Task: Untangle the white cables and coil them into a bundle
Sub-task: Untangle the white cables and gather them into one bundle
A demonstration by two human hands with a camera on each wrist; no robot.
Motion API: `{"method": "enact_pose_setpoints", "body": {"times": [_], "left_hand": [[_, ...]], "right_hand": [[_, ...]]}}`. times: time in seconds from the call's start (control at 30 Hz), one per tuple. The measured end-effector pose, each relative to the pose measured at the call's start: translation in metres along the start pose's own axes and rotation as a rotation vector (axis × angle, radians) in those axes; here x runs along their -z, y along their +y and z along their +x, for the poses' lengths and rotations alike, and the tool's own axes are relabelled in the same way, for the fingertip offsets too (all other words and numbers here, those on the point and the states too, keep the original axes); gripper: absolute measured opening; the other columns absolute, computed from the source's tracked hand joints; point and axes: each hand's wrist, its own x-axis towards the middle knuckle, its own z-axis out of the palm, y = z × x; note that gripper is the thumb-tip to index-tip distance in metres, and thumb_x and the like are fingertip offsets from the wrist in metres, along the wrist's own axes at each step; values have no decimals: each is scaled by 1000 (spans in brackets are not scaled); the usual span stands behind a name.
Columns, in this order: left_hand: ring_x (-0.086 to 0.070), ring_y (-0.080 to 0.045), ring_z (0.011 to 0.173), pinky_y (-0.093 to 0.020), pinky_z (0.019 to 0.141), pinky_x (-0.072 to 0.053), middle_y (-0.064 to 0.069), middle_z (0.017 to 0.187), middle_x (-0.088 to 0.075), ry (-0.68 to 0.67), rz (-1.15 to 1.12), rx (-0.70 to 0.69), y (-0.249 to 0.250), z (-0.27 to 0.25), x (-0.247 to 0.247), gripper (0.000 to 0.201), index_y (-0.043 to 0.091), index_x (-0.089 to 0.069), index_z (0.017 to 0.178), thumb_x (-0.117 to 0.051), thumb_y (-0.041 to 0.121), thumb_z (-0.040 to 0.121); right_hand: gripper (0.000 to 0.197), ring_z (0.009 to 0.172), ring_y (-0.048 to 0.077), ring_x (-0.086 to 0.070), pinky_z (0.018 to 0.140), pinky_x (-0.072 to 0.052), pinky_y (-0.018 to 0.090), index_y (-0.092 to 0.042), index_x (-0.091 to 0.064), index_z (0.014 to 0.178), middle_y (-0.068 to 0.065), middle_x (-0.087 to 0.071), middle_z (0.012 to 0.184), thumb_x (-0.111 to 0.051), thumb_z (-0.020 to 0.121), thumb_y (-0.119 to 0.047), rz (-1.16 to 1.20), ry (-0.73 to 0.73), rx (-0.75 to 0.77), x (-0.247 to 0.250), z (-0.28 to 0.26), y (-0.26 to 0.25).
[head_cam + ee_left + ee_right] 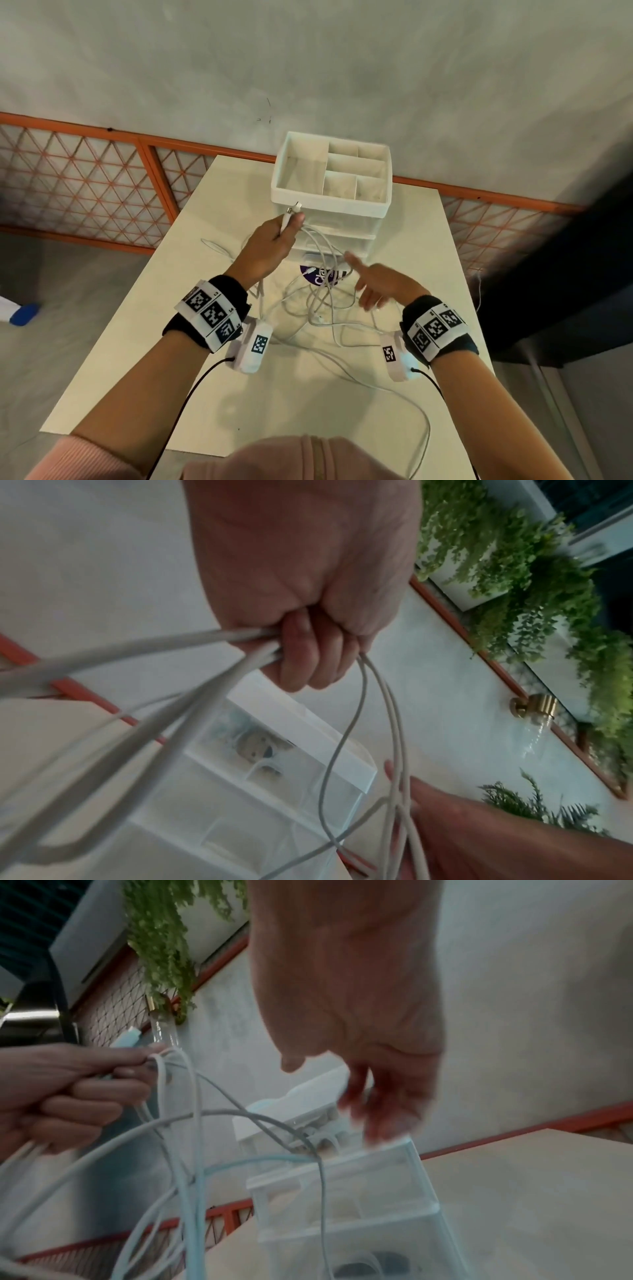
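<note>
Several tangled white cables (318,305) lie looped on the cream table (144,329) and hang up into my left hand (270,246). That hand is raised above the table and grips a bunch of strands (192,647), with two connector ends (294,209) sticking out past its fingers. The left wrist view shows the fist (308,647) closed round the cables. My right hand (373,287) hovers to the right of the hanging strands, fingers loose and spread, holding nothing; in the right wrist view its fingers (380,1112) are blurred.
A white compartment organizer (332,171) on clear drawers stands at the table's far middle, just beyond both hands. One cable loop (421,431) trails over the table's near right edge. An orange mesh fence (85,178) runs behind, and a blue object (24,313) lies on the floor at left.
</note>
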Motion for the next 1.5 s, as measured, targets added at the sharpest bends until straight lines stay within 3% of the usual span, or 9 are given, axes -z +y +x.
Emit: {"method": "enact_pose_setpoints", "body": {"times": [0.17, 0.37, 0.5, 0.63, 0.83, 1.0, 1.1, 1.27, 1.5], "left_hand": [[-22, -7, 38, -28, 47, -19, 10, 40, -23, 17, -27, -28, 3, -3, -3, 45, 21, -25, 64, -39, 47, 98], [-24, -4, 38, -28, 48, -19, 12, 42, -28, 208, -195, -34, -8, 5, 24, 45, 18, -38, 66, -45, 58, 87], [-24, -4, 37, -28, 48, -19, 12, 41, -28, 251, -198, -46, -11, 9, 27, 47, 10, -41, 73, -44, 54, 89], [-36, 0, 40, -18, 48, -29, 15, 40, -42, 330, -186, -76, -3, 10, 30, 39, 26, -37, 61, -40, 46, 94], [-22, -6, 39, -26, 47, -18, 12, 42, -25, 255, -215, -52, 0, 15, 32, 43, 27, -31, 58, -47, 53, 89], [-25, -8, 41, -31, 50, -23, 9, 49, -27, 168, -34, -108, 10, 9, 10, 44, 27, -28, 59, -44, 44, 96], [-28, -7, 41, -30, 50, -25, 9, 46, -30, 155, -10, -135, 20, 6, -2, 45, 24, -28, 59, -42, 42, 98], [-26, -8, 38, -26, 46, -21, 11, 41, -29, 338, -198, -123, 15, 16, 17, 47, 30, -36, 53, -43, 46, 96], [-21, -7, 40, -25, 47, -20, 12, 44, -26, 437, -223, -106, -4, 7, 12, 44, 33, -31, 55, -41, 47, 96]], "right_hand": [[21, 77, 9, -62, 70, -45, 22, -16, -60, 87, 4, -68, 94, -48, 97, -30, 286, -97, 301, -20, 17, 9], [16, 73, 16, -69, 77, -57, 29, -9, -54, 86, 0, -62, 68, -44, 95, -17, 1131, -28, 447, -9, 23, 42], [15, 66, 4, -53, 73, -53, 26, -14, -61, 95, -3, -56, 87, -47, 98, -13, 524, 263, 495, -5, 33, 54], [21, 81, 19, -45, 79, -40, 32, -9, -68, 99, -11, -38, 80, -56, 88, 3, -201, 567, 546, -4, 51, 78], [56, 106, 21, -49, 104, -38, 50, -21, -47, 131, 2, -42, 108, -67, 80, -5, -201, 137, 206, 0, 53, 88], [47, 126, 21, -48, 107, -39, 35, -16, -44, 136, 7, -46, 138, -56, 90, -8, 181, 303, 645, 8, 20, 8], [38, 117, 6, -58, 104, -42, 24, -21, -56, 127, -4, -64, 123, -49, 95, -40, 295, -3, 680, 4, -4, -40], [18, 68, 13, -60, 76, -45, 25, -14, -59, 85, -1, -56, 68, -55, 94, -29, 333, -132, 618, -8, 5, -33], [26, 80, 11, -49, 76, -38, 23, -4, -58, 96, -3, -49, 90, -59, 91, -29, -144, -112, 479, -1, 30, -8]]}}
